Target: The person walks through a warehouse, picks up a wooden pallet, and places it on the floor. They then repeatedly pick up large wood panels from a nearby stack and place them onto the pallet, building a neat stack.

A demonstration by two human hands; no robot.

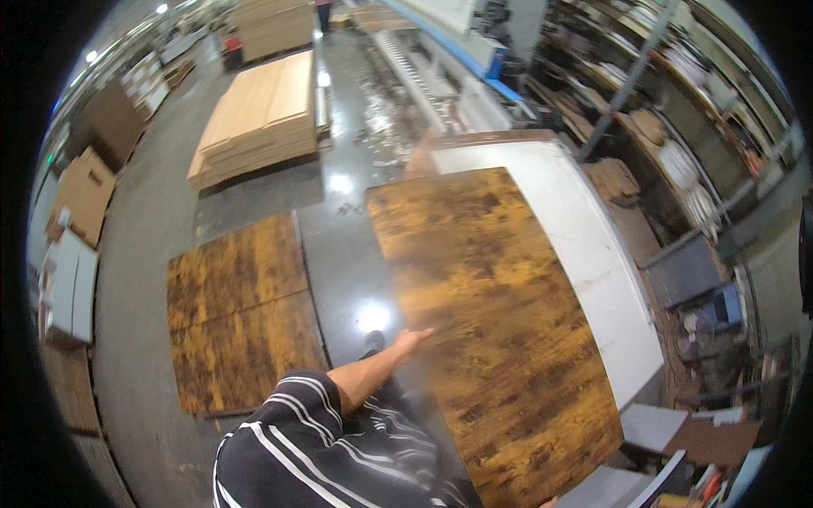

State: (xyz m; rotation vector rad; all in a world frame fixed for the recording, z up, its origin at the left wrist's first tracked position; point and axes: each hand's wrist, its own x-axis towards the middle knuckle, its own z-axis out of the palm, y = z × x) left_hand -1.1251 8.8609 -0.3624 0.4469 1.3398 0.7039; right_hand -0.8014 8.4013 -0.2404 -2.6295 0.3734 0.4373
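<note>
A large board [500, 339] with a dark, mottled brown wood-grain face lies slanted before me, its far part over a white-topped table [584, 254]. My left hand [412, 342] is closed on the board's left long edge, thumb on top and the other fingers out of sight beneath. At the bottom of the picture, only a bit of my right hand [549, 503] shows at the board's near edge; its fingers are mostly hidden. By the board's far left corner is a blurred skin-coloured shape [421, 157] that I cannot make out.
Matching brown boards [241, 313] lie low on the floor at left. Beyond them stands a stack of pale boards [258, 110]. A long machine with rollers [415, 76] runs behind the table. Loaded shelves [652, 127] line the right side; cartons [80, 199] stand far left.
</note>
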